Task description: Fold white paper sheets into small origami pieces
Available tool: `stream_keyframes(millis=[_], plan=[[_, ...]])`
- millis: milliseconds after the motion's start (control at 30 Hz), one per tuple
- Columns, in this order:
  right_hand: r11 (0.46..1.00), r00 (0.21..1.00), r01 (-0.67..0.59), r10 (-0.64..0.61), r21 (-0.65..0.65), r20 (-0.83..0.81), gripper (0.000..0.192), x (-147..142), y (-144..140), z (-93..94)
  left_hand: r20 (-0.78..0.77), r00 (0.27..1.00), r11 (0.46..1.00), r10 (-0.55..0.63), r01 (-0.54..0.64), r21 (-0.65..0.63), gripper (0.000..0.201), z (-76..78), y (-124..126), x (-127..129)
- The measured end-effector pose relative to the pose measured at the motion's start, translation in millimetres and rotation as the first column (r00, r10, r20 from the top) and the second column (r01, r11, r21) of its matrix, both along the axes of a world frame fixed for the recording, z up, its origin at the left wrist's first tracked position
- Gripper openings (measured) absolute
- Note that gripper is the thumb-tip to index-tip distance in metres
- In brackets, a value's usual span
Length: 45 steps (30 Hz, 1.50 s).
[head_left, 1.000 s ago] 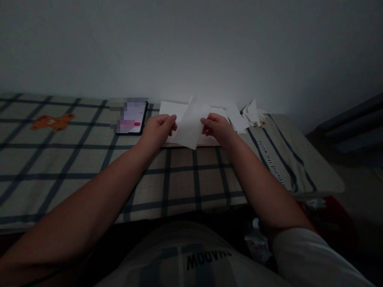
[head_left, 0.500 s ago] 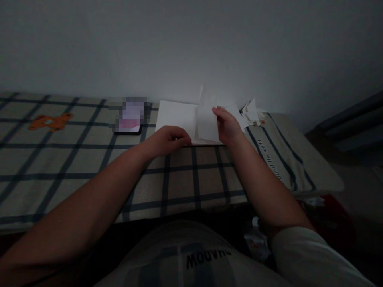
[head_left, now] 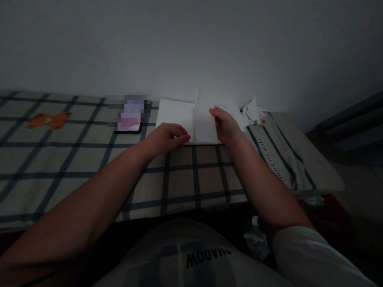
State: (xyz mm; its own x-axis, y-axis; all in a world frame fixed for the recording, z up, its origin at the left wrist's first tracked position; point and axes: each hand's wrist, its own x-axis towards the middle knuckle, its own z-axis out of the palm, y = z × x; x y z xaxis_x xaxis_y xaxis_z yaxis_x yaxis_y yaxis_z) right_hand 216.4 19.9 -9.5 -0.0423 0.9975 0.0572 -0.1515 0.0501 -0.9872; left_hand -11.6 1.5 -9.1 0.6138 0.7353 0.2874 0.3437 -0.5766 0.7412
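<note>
A notebook [head_left: 176, 111] with white, faintly lined pages lies open on the checked cloth against the wall. My right hand [head_left: 226, 123] grips a raised page [head_left: 205, 119] by its right side, thumb against the face and fingers mostly hidden behind. This page stands up, tilted, near the middle of the notebook. At the lower edge of the left half, my left hand [head_left: 167, 137] has its fingers loosely curled over the notebook, thumb and forefinger tips close to the fold. White loose sheets [head_left: 237, 113] lie just beyond my right hand.
Crumpled or folded white paper pieces [head_left: 253, 111] sit to the right by the wall. A phone [head_left: 130, 115] with a lit screen lies left of the notebook. The checked cloth [head_left: 143, 183] covers the table, whose right edge [head_left: 342, 185] drops off. A plastic bag [head_left: 257, 241] hangs below.
The raised page has tipped slightly left, and its lined face shows more clearly. My left fingertips have lifted and loosened a little at the notebook's lower edge.
</note>
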Motion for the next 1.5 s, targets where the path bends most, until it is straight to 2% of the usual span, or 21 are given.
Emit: stream_keyframes(millis=[133, 233, 367, 600, 767, 900, 1000, 1100, 1300, 1500], plan=[[1.000, 1.000, -0.010, 0.010, 0.001, -0.029, 0.036, 0.5, 0.9, -1.8, 0.016, 0.994, 0.994, 0.105, -0.106, 0.036, 0.023, -1.9, 1.3, 0.6], [0.999, 0.995, -0.044, 0.045, 0.013, -0.089, 0.037, 1.4, 1.9, -3.2, 0.045, 0.985, 0.985, 0.166, -0.168, 0.050, 0.024, -4.1, 3.2, -0.4], [0.998, 0.993, -0.061, 0.062, 0.020, -0.098, 0.038, 1.9, 2.4, -3.7, 0.068, 0.984, 0.985, 0.166, -0.169, 0.041, 0.033, -4.7, 4.2, -0.6], [1.000, 0.999, -0.010, 0.009, 0.022, 0.041, 0.040, -0.3, -0.4, -0.3, 0.056, 0.986, 0.986, 0.156, -0.158, 0.043, 0.026, -3.2, 1.3, 0.3], [0.998, 0.997, -0.064, 0.065, 0.017, -0.043, 0.038, 0.8, 0.5, -2.9, 0.114, 0.982, 0.988, 0.153, -0.155, 0.010, 0.035, -6.2, 3.0, 0.5], [0.993, 0.991, -0.118, 0.119, 0.025, -0.060, 0.037, 0.7, -1.1, -3.9, 0.203, 0.951, 0.972, 0.234, -0.226, -0.062, 0.023, -7.9, 4.8, 1.8], [0.990, 0.990, -0.141, 0.141, 0.013, -0.010, 0.039, -1.6, -3.9, -2.9, 0.255, 0.934, 0.965, 0.250, -0.218, -0.147, 0.022, -5.1, 3.1, 2.6], [0.989, 0.986, -0.147, 0.146, 0.008, 0.082, 0.038, -4.1, -5.0, -3.7, 0.259, 0.933, 0.963, 0.251, -0.213, -0.164, 0.030, -0.9, 0.4, 3.1], [0.987, 0.970, -0.152, 0.138, 0.059, 0.198, 0.031, -3.8, -1.9, -9.8, 0.208, 0.923, 0.934, 0.324, -0.276, -0.226, 0.016, 0.4, 0.1, 4.5], [0.987, 0.961, -0.155, 0.140, 0.045, 0.241, 0.032, -4.8, -1.6, -8.7, 0.190, 0.886, 0.902, 0.422, -0.389, -0.188, 0.018, 0.0, 3.1, 2.7]])
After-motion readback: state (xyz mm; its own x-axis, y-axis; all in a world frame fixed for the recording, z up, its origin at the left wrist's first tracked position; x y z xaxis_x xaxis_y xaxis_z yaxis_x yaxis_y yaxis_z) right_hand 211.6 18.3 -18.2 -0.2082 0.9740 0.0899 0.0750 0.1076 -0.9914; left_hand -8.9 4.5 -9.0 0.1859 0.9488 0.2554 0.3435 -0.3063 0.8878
